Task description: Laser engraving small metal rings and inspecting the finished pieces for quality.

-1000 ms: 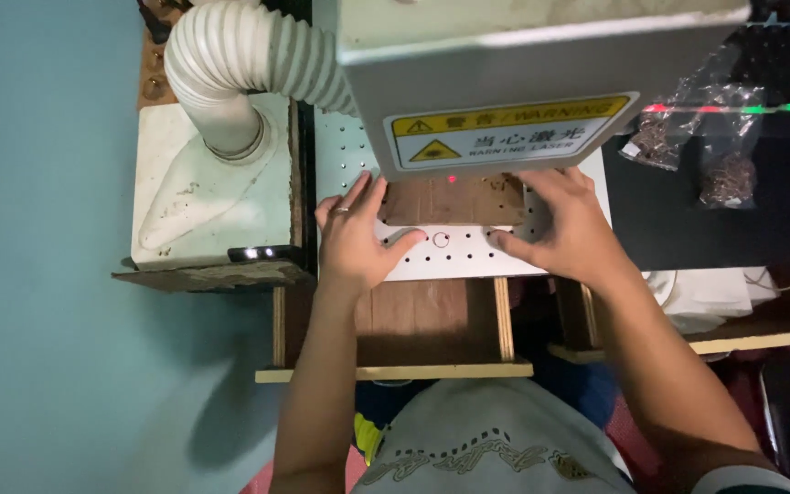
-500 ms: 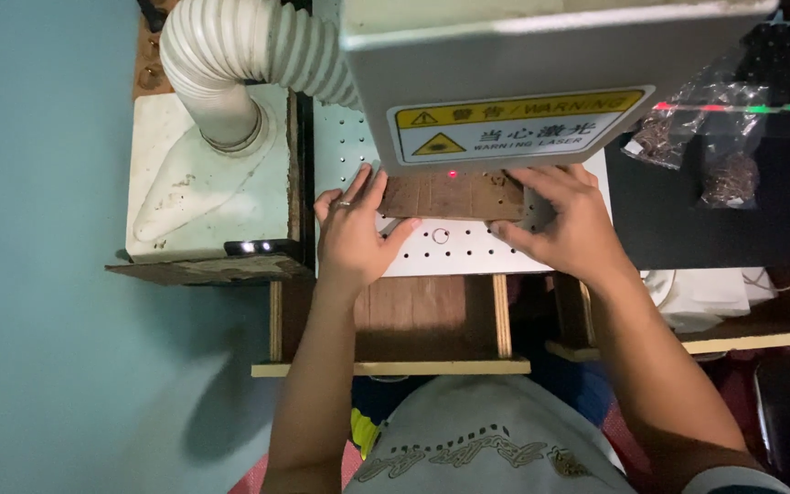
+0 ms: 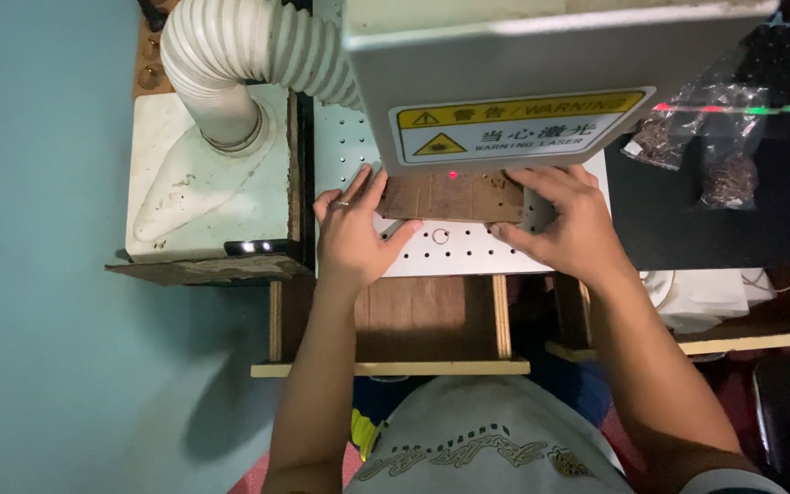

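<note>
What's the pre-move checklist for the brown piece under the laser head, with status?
1. Left hand on the brown piece: ok, fingers at its left end.
2. Right hand on the piece: ok, at its right end.
3. Piece flat on the perforated white plate: ok, as far as visible.
4. Red dot on the piece: ok, near its far edge.
5. Fingers away from the dot: ok, both hands off to the sides.
6. Far edge of the piece aligned: cannot tell, hidden by the grey machine head.

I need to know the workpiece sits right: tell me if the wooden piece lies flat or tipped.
Flat. The wooden piece lies on the perforated white plate, with the left hand and right hand at its ends.
</note>
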